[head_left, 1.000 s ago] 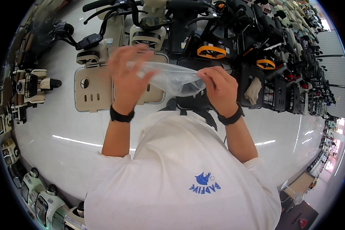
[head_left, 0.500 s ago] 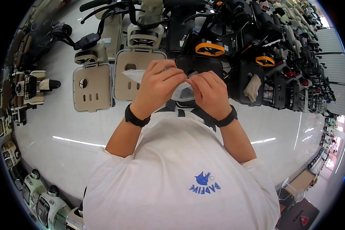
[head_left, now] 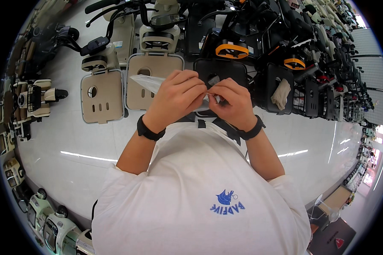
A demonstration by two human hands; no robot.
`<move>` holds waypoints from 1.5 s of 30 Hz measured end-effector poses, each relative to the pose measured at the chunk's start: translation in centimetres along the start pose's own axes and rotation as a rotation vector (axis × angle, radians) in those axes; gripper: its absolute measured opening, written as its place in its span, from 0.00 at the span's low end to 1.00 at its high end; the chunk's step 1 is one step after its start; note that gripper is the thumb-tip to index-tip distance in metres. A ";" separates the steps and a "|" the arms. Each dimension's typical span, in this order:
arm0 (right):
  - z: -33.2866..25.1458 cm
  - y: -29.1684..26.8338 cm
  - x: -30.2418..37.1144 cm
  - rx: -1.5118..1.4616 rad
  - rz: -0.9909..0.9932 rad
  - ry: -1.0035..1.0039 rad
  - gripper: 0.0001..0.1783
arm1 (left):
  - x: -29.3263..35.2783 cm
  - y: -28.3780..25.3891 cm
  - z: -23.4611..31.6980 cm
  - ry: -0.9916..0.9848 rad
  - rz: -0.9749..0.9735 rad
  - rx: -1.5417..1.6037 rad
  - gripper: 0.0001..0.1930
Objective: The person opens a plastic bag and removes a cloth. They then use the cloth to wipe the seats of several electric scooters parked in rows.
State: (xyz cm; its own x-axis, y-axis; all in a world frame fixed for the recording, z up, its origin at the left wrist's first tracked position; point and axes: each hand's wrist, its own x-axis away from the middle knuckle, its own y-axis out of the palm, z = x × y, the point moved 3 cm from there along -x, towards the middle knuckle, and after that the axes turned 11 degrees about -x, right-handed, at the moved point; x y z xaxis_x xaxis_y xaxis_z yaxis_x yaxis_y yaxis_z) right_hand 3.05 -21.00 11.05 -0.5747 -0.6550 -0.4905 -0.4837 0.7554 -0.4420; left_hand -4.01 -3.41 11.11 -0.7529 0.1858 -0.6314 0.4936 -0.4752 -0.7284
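While both hands are meeting above the white shirt (head_left: 178, 170), the left hand (head_left: 172, 100) is grasping a clear plastic bag (head_left: 147, 83), its fingers curling over the gathered film. The right hand (head_left: 232, 103) is pinching what looks like another part of it between thumb and fingertips. The bag's loose end is jutting out past the left hand, in front of a flat tan panel (head_left: 164, 63); whether it is touching that panel cannot be told, and the hands are hiding much of the rest.

Several things could be going wrong from here: slick film could be sliding out of so small a pinch, an uneven pull could be tearing it, or the free end could be snagging on the panel's metal rim if the hands are dipping.

As for writing, the shirt is carrying blue lettering curving along a blue figure (head_left: 225, 197). A dark board (head_left: 327, 238) at lower right is bearing a red emblem (head_left: 339, 243) and pale letters. One bike is wearing a small pale label (head_left: 118, 44), its print staying too tiny to read.
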 end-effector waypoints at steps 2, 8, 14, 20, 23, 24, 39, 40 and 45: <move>0.0 -0.2 0.0 -0.001 -0.002 0.019 0.10 | 0.0 0.1 0.0 0.001 0.000 0.009 0.10; 0.2 -0.3 0.3 -0.087 0.020 0.115 0.07 | -0.2 0.5 -0.1 0.010 -0.008 0.011 0.11; 1.3 -0.6 0.8 -0.321 0.055 0.314 0.05 | -0.7 0.3 -0.2 -0.008 -0.003 -0.002 0.09; 1.6 -1.2 1.0 -0.309 0.062 0.410 0.05 | -1.2 0.9 -0.4 -0.078 -0.133 0.096 0.08; 1.9 -1.4 1.3 -0.269 0.061 0.454 0.06 | -1.1 1.4 -0.7 -0.090 -0.195 0.157 0.07; 2.1 -1.4 1.4 -0.258 0.057 0.468 0.06 | -1.1 1.6 -0.8 -0.076 -0.201 0.164 0.07; 2.8 -0.5 2.0 -0.206 0.109 0.478 0.05 | -0.6 2.8 -1.4 -0.096 -0.293 0.170 0.05; 2.7 -0.5 1.9 -0.191 0.109 0.460 0.05 | -0.7 2.8 -1.3 -0.098 -0.284 0.173 0.05; 2.3 -0.8 1.8 -0.135 0.085 0.385 0.04 | -0.9 2.8 -1.1 -0.086 -0.234 0.155 0.05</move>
State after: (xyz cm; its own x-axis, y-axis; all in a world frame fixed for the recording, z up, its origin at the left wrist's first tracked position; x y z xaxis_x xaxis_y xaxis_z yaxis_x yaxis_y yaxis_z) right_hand 3.88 -22.82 8.78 -0.8088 -0.5555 -0.1928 -0.4916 0.8187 -0.2966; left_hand -1.46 -3.95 9.37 -0.8761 0.2350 -0.4211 0.2349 -0.5546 -0.7983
